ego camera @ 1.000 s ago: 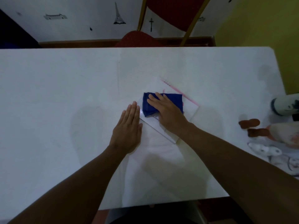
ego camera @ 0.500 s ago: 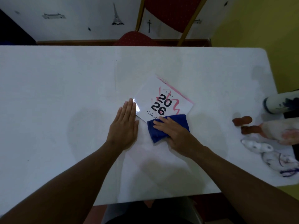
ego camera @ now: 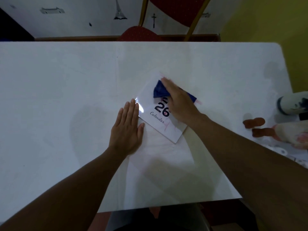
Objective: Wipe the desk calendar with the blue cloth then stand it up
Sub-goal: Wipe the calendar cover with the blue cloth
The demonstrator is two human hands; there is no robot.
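A white desk calendar (ego camera: 150,104) lies flat and turned at an angle near the middle of the white table (ego camera: 66,80). Its cover shows "26" and the word "Calendar", with a pink spiral edge at the far side. My right hand (ego camera: 180,102) presses the folded blue cloth (ego camera: 160,91) onto the far part of the cover, hiding the upper digits. My left hand (ego camera: 127,130) lies flat with fingers together on the table, its fingertips touching the calendar's left corner.
At the table's right edge lie a white and dark cylinder (ego camera: 293,103), two brown pieces (ego camera: 254,122) and a pale toy figure (ego camera: 293,133). A red chair (ego camera: 140,34) stands behind the far edge. The near edge is just below my forearms.
My right hand has slid the blue cloth from the calendar's near edge up to its far part. The left hand has stayed flat at the calendar's left corner.
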